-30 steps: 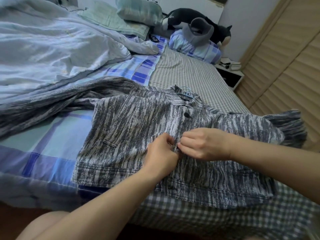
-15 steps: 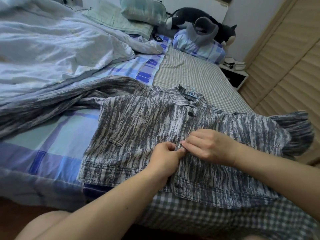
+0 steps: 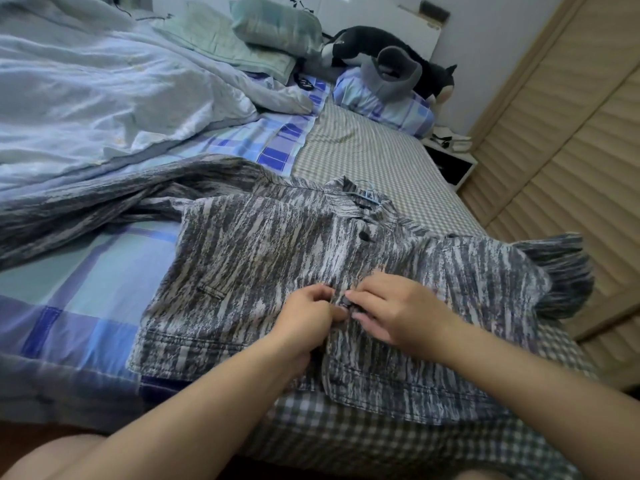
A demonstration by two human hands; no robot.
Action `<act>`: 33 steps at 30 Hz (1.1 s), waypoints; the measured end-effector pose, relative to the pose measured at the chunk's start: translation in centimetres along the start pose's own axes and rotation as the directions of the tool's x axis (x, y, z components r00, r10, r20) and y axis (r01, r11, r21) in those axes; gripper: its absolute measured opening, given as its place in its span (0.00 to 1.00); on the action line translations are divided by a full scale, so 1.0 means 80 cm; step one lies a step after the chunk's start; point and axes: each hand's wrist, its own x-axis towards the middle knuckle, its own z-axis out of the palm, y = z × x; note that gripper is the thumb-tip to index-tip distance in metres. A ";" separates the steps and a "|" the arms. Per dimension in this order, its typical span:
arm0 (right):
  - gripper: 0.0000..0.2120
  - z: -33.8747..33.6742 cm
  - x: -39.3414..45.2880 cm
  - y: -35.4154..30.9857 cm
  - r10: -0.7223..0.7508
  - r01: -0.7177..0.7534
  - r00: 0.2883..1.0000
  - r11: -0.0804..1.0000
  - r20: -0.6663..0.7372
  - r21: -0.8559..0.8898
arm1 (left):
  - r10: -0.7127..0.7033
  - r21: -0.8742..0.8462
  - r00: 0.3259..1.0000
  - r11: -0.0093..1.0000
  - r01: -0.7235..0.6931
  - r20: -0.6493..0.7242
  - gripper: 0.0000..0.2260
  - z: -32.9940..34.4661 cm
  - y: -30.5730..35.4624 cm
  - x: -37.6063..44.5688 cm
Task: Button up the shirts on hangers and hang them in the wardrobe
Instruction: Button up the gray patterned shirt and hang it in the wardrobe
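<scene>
On bed (image 3: pixel 363 157), shirt (image 3: pixel 263 251) placket pinched between fingers (image 3: pixel 360 295).

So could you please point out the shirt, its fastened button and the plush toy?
shirt (image 3: pixel 263 258): head view, left front panel.
fastened button (image 3: pixel 364 235): head view, its dark face.
plush toy (image 3: pixel 374 39): head view, black back.

The shirt (image 3: pixel 263 271) was streaked grey, charcoal and off-white, with a dark button (image 3: pixel 364 236) below its collar. The bed sheet (image 3: pixel 363 157) wore a small grey-and-white check, beside a blue, teal and purple plaid cover (image 3: pixel 86 282). The duvet (image 3: pixel 104 91) was pale blue, the plush toy (image 3: pixel 377 43) black, and the louvred doors (image 3: pixel 571 150) tan.
</scene>
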 end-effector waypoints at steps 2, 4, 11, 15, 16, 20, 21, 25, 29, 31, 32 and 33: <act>0.16 0.003 -0.017 -0.023 0.203 -0.195 0.978 0.972 -0.050 0.135 | -0.041 -0.083 0.999 0.996 0.043 0.021 0.15 -0.004 0.002 0.003; 0.18 0.011 -0.031 -0.040 0.351 -0.327 0.934 0.917 -0.073 0.227 | -0.038 -0.100 0.998 0.994 0.042 0.045 0.14 -0.006 0.004 0.000; 0.14 0.028 -0.018 -0.060 0.544 -0.514 0.828 0.834 -0.137 0.200 | 0.458 0.702 0.886 0.609 -0.369 0.069 0.05 -0.011 0.010 -0.008; 0.17 0.031 -0.003 -0.071 0.582 -0.576 0.812 0.788 0.045 0.217 | 0.659 0.946 0.738 0.125 -0.298 0.145 0.08 -0.012 0.001 0.005; 0.21 0.030 -0.005 -0.075 0.566 -0.584 0.812 0.783 0.144 0.216 | 0.660 0.956 0.739 0.110 -0.272 0.134 0.08 -0.013 0.000 0.011; 0.26 -0.003 -0.044 -0.050 0.647 -0.647 0.762 0.758 -0.028 -0.078 | 0.630 0.963 0.768 0.117 -0.241 0.116 0.11 -0.014 0.007 0.027; 0.27 -0.016 -0.058 -0.026 0.718 -0.726 0.687 0.671 -0.113 -0.153 | 0.613 0.964 0.783 0.132 -0.229 0.102 0.12 -0.013 0.011 0.027; 0.30 -0.027 -0.126 0.087 0.932 -0.875 0.356 0.359 0.071 -0.325 | 0.580 0.976 0.804 0.068 -0.208 0.131 0.23 -0.010 0.018 0.019; 0.30 0.021 -0.147 0.134 0.939 -0.880 0.263 0.327 0.222 -0.343 | 0.465 0.990 0.882 -0.144 -0.012 0.078 0.33 -0.029 0.016 0.011; 0.30 0.035 -0.130 0.140 0.936 -0.889 0.270 0.333 0.226 -0.316 | 0.474 0.986 0.880 -0.151 0.069 0.011 0.33 -0.055 0.022 0.011; 0.30 0.041 -0.122 0.143 0.934 -0.889 0.278 0.339 0.224 -0.307 | 0.484 0.984 0.875 -0.141 0.106 -0.025 0.32 -0.072 0.027 0.015; 0.29 0.044 -0.117 0.146 0.932 -0.889 0.281 0.343 0.227 -0.305 | 0.475 0.984 0.877 -0.115 0.134 -0.064 0.32 -0.090 0.033 0.019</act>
